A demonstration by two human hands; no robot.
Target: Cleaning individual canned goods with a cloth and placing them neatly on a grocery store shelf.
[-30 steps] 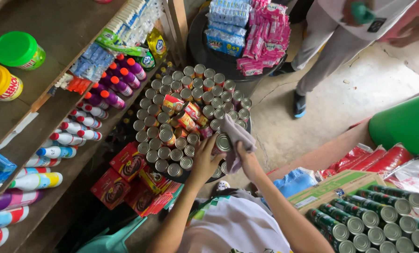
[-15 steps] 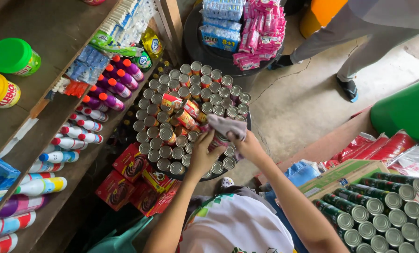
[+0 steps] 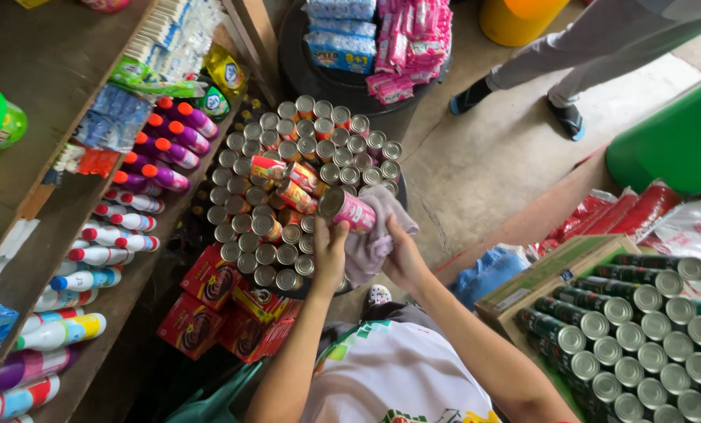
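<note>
While the left hand grips a pink-labelled can, lifted clear of the stacked cans it lay nearer a moment ago, the right hand clasps a grey cloth under it; red boxes lie below; green-labelled cans fill a carton at right.

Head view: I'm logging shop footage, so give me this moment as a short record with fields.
left hand: left hand holds a pink-labelled metal can, tilted on its side
right hand: right hand grips a grey-lilac cloth against the can
below: round stack of silver-topped tins
left side: shelf of bottles with red caps
right side: cardboard box of green-labelled tins
</note>
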